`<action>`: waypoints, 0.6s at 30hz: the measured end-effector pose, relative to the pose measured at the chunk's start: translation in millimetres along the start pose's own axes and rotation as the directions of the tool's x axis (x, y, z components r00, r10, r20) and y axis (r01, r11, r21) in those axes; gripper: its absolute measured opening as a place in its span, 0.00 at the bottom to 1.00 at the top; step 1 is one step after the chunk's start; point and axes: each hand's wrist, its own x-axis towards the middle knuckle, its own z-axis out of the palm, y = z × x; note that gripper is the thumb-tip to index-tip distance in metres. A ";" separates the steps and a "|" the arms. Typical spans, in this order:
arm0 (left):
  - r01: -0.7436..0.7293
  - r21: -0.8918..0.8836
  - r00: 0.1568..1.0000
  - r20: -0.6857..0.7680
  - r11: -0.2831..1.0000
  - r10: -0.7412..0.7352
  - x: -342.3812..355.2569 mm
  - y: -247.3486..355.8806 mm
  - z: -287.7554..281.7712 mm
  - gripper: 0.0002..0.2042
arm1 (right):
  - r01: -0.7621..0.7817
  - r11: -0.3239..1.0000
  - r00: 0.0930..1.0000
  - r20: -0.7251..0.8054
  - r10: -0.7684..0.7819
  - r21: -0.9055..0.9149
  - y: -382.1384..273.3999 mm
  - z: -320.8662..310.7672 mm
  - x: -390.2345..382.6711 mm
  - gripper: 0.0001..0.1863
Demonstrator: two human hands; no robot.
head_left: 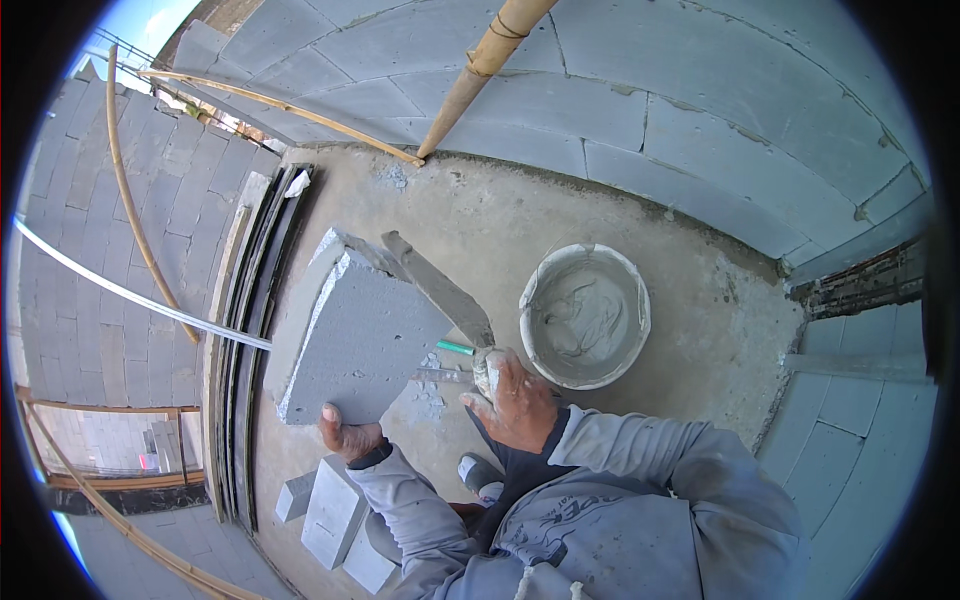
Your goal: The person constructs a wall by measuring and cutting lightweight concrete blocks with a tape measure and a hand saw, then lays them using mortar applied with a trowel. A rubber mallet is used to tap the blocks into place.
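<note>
A grey lightweight concrete block [362, 335] is held up tilted in my left hand [350, 436], with the thumb over its near edge and the other fingers hidden beneath. My right hand [515, 402] is closed round the handle of a mortar-coated trowel [447, 297]. Its long blade slants up and left, next to the block's far right edge; whether they touch I cannot tell. To the right, a round white bucket [645, 318] stands on the floor, holding wet grey mortar [588, 315].
Loose blocks [333, 512] lie on the concrete floor [690, 375] near my feet. Long dark boards [255, 330] are stacked at left. A bamboo pole [470, 85] leans by the far block wall [720, 150]. A green-ended item [456, 348] lies partly hidden behind the block.
</note>
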 end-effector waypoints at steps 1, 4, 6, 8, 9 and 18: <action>-0.007 0.013 1.000 0.010 1.000 0.007 0.3 0.5 -0.4 0.35 | -0.017 0.999 1.000 0.025 0.019 -0.045 -3.8 1.3 -5.7 0.31; -0.018 -0.093 1.000 -0.009 0.996 0.017 -0.9 2.3 -4.4 0.33 | 0.063 0.995 0.998 0.034 -0.060 -0.084 -0.1 0.4 -27.7 0.33; -0.041 -0.071 0.996 -0.083 0.997 0.036 1.2 4.6 -4.4 0.34 | 0.103 0.991 0.994 0.032 -0.101 -0.088 5.4 -9.5 -36.6 0.33; -0.067 -0.043 0.987 -0.151 0.997 0.059 3.5 10.1 -11.6 0.35 | 0.199 0.980 0.979 0.056 -0.197 -0.033 21.3 -23.5 -46.1 0.33; -0.055 -0.044 0.988 -0.148 0.998 0.048 3.4 12.5 -19.7 0.35 | 0.199 0.979 0.971 0.127 -0.203 0.040 31.4 -32.6 -50.2 0.33; -0.060 -0.108 0.994 -0.095 0.992 0.049 -11.1 20.5 -60.7 0.36 | 0.008 0.964 0.956 0.281 -0.085 0.267 52.1 -100.0 35.1 0.26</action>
